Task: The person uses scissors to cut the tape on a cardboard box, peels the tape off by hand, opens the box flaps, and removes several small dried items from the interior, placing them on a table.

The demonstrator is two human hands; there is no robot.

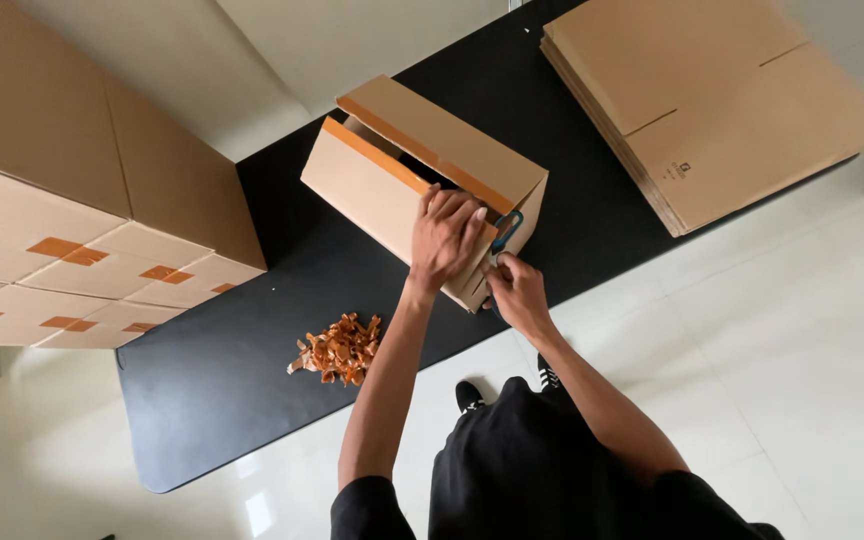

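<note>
Nearest the camera, at 6 o'clock: black clothing, 2 black shoes (507, 388) on pale glossy floor (782, 340).

Just above, at centre: right hand (518, 290) at the near end of the cardboard box (372, 190), fingers curled and pinched at the box's corner edge, just below a blue-handled tool (508, 230); whether gripping the tool or only the cardboard, cannot tell. Left hand (446, 237) laid palm-down over the top seam at that same end, fingers spread and bent, pressing the 2 flaps (442, 140) together, not clenched.

Box resting on the black table (232, 390), a little to 12 o'clock of centre. Long axis running from 10 o'clock to 4 o'clock, near end pointing at 4 o'clock toward the hands, far end at 10 o'clock. Orange-brown tape strips along the flap edges, following the same axis. Seam partly open, dark gap showing between the flaps.

At 7 o'clock of the box, well apart from it: small heap of torn orange-brown tape scraps (338, 350) on the table near the front edge.

Farther out, at 9 o'clock: stack of closed cartons (82, 200) with orange-brown tape patches on the tops, overlapping the table's left end.

Farthest, at 1 o'clock: pile of flattened cardboard sheets (712, 100) lying on the table's far end.
</note>
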